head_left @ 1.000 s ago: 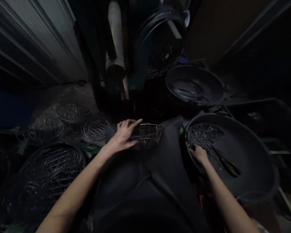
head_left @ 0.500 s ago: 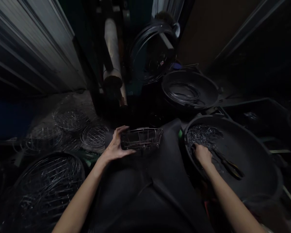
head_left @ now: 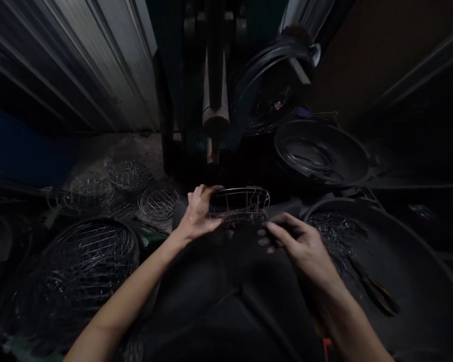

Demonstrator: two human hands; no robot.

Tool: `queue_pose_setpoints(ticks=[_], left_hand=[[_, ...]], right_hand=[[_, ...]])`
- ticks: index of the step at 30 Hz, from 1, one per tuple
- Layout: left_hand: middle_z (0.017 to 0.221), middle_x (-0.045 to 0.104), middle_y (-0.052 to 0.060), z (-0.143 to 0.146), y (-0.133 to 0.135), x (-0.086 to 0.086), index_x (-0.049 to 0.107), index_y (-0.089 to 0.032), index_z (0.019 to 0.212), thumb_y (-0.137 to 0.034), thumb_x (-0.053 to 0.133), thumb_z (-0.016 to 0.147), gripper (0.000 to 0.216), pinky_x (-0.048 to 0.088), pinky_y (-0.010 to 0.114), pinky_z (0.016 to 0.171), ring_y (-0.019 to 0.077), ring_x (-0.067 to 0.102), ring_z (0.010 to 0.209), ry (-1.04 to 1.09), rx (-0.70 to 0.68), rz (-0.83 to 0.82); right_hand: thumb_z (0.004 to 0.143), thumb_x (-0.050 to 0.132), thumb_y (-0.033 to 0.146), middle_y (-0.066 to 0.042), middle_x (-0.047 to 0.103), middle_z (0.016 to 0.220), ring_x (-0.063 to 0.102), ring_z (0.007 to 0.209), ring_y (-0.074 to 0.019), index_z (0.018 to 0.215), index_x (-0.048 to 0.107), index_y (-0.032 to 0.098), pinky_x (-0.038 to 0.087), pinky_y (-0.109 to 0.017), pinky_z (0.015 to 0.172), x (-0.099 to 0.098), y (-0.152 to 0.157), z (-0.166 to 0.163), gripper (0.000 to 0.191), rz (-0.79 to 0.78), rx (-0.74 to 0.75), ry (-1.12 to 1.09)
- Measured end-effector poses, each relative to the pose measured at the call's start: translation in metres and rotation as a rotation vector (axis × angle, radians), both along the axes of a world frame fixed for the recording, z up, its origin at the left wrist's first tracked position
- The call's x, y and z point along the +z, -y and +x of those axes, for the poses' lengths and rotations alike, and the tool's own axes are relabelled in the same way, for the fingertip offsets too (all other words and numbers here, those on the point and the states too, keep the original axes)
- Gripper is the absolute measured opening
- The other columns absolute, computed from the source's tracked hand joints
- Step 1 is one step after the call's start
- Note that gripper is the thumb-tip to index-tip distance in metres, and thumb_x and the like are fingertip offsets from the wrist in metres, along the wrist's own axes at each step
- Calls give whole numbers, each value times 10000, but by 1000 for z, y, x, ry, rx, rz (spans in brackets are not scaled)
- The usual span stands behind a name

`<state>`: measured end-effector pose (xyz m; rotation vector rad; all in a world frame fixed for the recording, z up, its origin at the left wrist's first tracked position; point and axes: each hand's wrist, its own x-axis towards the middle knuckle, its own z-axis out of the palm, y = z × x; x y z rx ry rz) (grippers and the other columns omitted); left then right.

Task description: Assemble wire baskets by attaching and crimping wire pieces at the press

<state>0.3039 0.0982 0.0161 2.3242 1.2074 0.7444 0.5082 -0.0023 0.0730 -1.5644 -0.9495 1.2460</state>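
My left hand grips the left side of a round, shallow wire basket, thumb below and fingers over the rim. The basket rests above the dark apron over my lap. Just right of the basket, my right hand has thumb and fingers drawn together in a pinch. Whatever lies between those fingertips is too small and dark to make out. Small wire pieces lie heaped in a large dark pan at the right, with pliers beside them.
A machine with a pale cylinder stands straight ahead. Round wire grids lie on the floor at left, and more fill a dark tub. Behind the pan, another pan holds coiled wire. A larger wire coil hangs behind.
My right hand has come out of the pan of wire pieces and moved left to the basket's side. My left hand still holds the basket. The view has shifted left.
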Motion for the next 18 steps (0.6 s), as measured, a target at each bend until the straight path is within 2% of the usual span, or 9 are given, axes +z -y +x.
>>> queue_pose_setpoints(ticks=[2,6,10,18], left_hand=[[1053,521,79,4,1,7,440,-199,1250,-297,653,682,614,363,406,832,265,480,991,-58,-17,46],[1017,516,80,3,1,6,437,-194,1261,-249,628,686,608,344,373,792,253,473,951,-86,-46,90],[1041,525,71,-5,-6,0,439,-200,1241,-224,625,680,592,339,362,800,249,473,974,-48,-34,69],[1041,516,71,-17,-24,-3,438,-176,1227,-216,648,675,592,334,367,822,246,480,966,5,-27,31]], right_hand=[[688,696,503,-47,651,664,631,553,-161,735,580,158,511,-243,484,-1,-22,-21,367,16,44,-48],[741,650,492,-9,623,662,622,562,-155,768,559,178,511,-252,507,-23,-51,-32,329,81,14,40],[812,582,444,3,605,696,600,621,-141,756,548,188,488,-237,575,-36,-59,-39,264,247,-29,227],[855,526,386,29,561,651,524,574,-112,786,552,189,412,-216,565,-41,-73,-50,210,371,17,437]])
